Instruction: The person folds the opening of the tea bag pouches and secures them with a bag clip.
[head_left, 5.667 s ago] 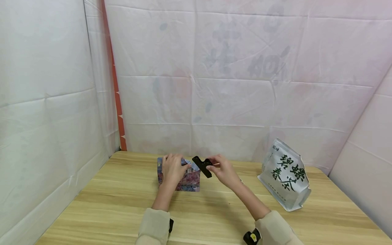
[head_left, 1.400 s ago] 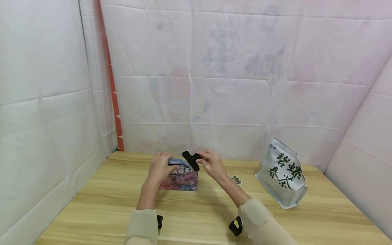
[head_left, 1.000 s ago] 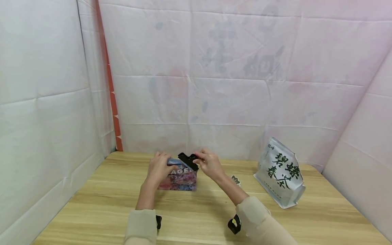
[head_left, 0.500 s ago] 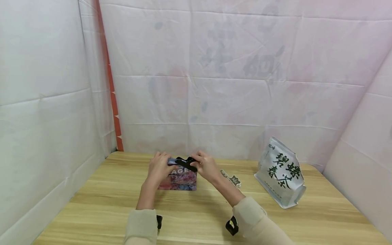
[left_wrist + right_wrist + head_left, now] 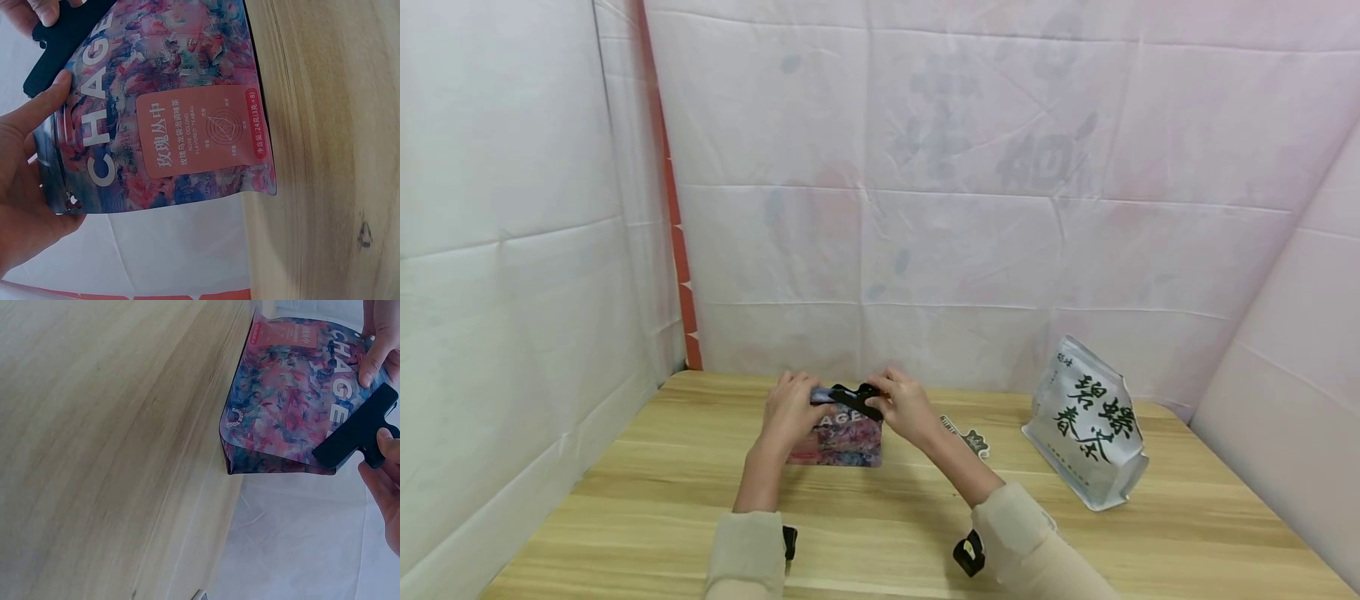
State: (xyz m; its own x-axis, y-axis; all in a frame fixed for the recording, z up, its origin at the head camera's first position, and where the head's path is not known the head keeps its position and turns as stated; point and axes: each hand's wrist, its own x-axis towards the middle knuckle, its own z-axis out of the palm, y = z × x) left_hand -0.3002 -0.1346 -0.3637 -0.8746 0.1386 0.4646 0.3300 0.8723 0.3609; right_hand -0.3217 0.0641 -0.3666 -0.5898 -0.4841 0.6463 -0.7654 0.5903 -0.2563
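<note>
A small pink-and-blue patterned pouch (image 5: 841, 435) (image 5: 169, 119) (image 5: 284, 406) stands upright on the wooden table (image 5: 887, 525). My left hand (image 5: 790, 408) (image 5: 37, 187) grips its folded top at the left end. A black bag clip (image 5: 853, 400) (image 5: 354, 435) (image 5: 59, 47) lies across the pouch's top at the right end. My right hand (image 5: 904, 406) (image 5: 386, 469) pinches the clip's handle end.
A white foil bag with green characters (image 5: 1093, 425) stands at the right of the table. A small flat patterned item (image 5: 966, 435) lies between that bag and my right arm. White sheets close in the back and both sides.
The right hand brought the clip down from a raised tilt onto the pouch's folded top. The left hand kept its hold on the pouch.
</note>
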